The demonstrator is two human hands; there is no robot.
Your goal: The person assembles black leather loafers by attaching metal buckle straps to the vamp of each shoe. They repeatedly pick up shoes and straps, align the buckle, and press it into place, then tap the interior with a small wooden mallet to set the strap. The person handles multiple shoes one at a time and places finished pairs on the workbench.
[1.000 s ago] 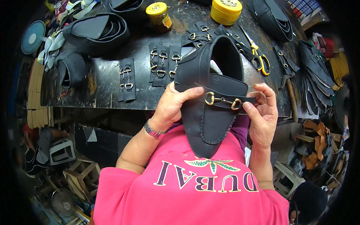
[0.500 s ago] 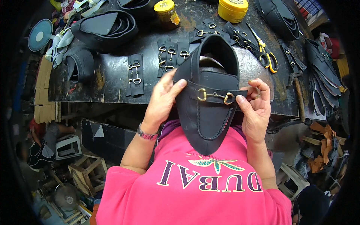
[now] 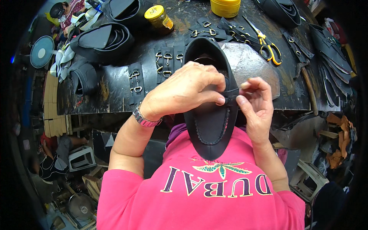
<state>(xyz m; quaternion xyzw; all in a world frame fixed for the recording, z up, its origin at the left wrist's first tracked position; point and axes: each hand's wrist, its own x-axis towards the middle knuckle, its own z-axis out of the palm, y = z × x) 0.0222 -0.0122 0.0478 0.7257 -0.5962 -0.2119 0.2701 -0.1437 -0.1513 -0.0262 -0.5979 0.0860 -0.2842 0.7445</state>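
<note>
A black loafer upper [image 3: 209,132] hangs toe-down against my pink shirt, its opening toward the table. Across its front lies a black strap [image 3: 231,93]; the strap's metal bit is hidden behind my fingers. My left hand [image 3: 186,90] reaches over the upper, thumb and fingers pinching the strap near the middle. At the upper's right edge, my right hand [image 3: 257,103] is closed, thumb and forefinger at the strap's end. A grey slab [image 3: 251,63] lies on the table just beyond the upper.
Several black straps with metal bits [image 3: 136,82] lie on the dark table [image 3: 115,101]. Yellow-handled scissors [image 3: 270,51], a yellow-lidded jar [image 3: 159,18] and a yellow tub [image 3: 225,7] stand farther back. A hammer [image 3: 309,90] and stacked black pieces [image 3: 333,73] lie right; more uppers [image 3: 101,44] left.
My left hand has moved from the upper's left edge across its front to the strap, covering the bit. My right hand stays at the strap's end. The view has shifted slightly.
</note>
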